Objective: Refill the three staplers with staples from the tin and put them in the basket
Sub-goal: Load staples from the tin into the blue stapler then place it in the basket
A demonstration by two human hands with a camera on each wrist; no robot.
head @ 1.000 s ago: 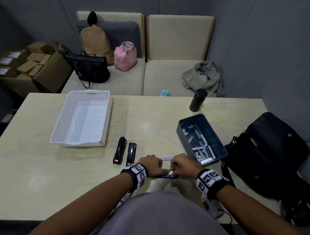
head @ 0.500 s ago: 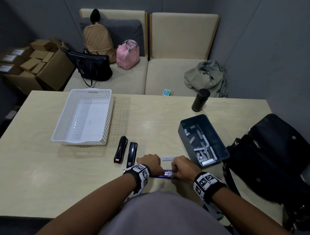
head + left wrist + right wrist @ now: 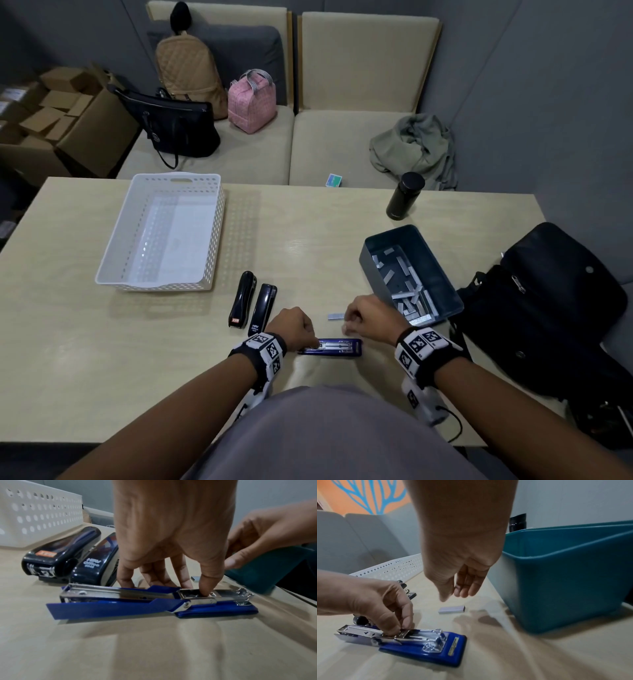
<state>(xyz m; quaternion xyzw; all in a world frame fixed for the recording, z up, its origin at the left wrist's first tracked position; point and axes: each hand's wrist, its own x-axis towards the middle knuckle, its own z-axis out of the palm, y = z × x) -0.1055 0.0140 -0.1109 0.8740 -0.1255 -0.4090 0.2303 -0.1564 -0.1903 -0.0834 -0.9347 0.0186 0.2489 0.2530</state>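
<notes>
A blue stapler (image 3: 330,347) lies folded open and flat near the table's front edge, its metal magazine (image 3: 214,596) facing up. My left hand (image 3: 171,586) holds it down, the forefinger pressed into the magazine channel and the other fingers curled behind it. My right hand (image 3: 457,593) hovers just above a loose strip of staples (image 3: 451,609) on the table, fingers relaxed and holding nothing. Two black staplers (image 3: 242,299) (image 3: 262,308) lie closed side by side left of my left hand. The white perforated basket (image 3: 113,270) stands empty at the left. The teal tin (image 3: 373,270) of staple strips stands at the right.
A black bottle (image 3: 404,200) stands behind the tin near the table's far edge. A black bag (image 3: 548,308) sits against the table's right side. Behind the table a sofa holds several bags and a green cloth; cardboard boxes are stacked at far left.
My right hand has let go of the blue stapler and moved up and away toward the loose staple strip. My left hand stays on the stapler.
</notes>
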